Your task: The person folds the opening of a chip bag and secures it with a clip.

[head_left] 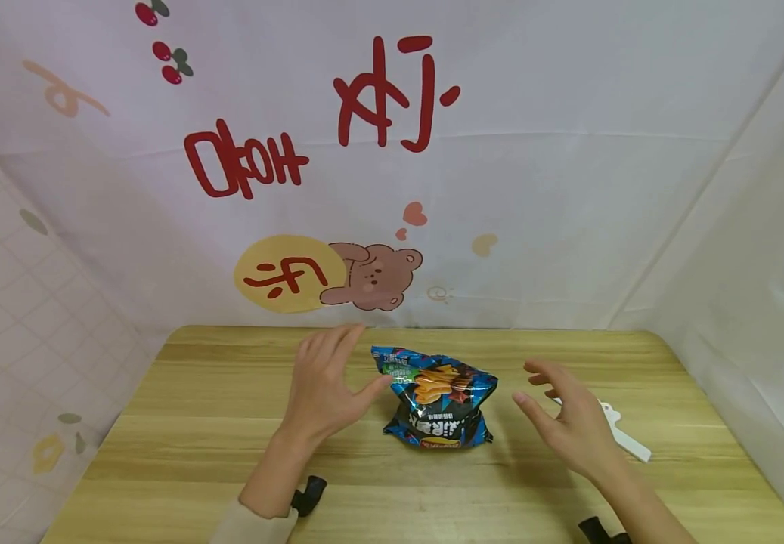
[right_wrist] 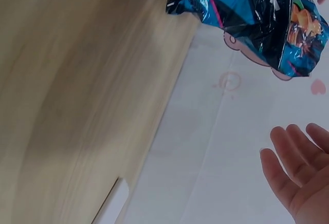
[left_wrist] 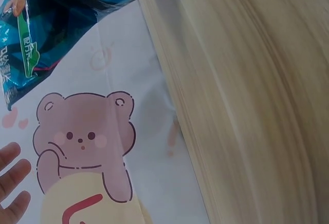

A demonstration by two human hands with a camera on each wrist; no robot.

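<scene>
A blue and black bag of chips (head_left: 439,404) stands on the wooden table between the two hands, its top leaning to one side. On its left is the left hand (head_left: 326,385), fingers spread and thumb tip close to the bag's edge; whether the thumb touches it I cannot tell. The left wrist view has a gap between these fingers (left_wrist: 13,183) and the bag (left_wrist: 61,23). The right hand (head_left: 571,423), fingers loosely bent, hovers to the right of the bag, holding nothing. Partly hidden behind it lies a white clip-like bar (head_left: 626,438).
The wooden table (head_left: 215,423) ends at a white cloth backdrop (head_left: 555,189) printed with a bear and red characters. Cloth walls flank the table at left and right. Black wrist mounts (head_left: 310,495) show below the hands.
</scene>
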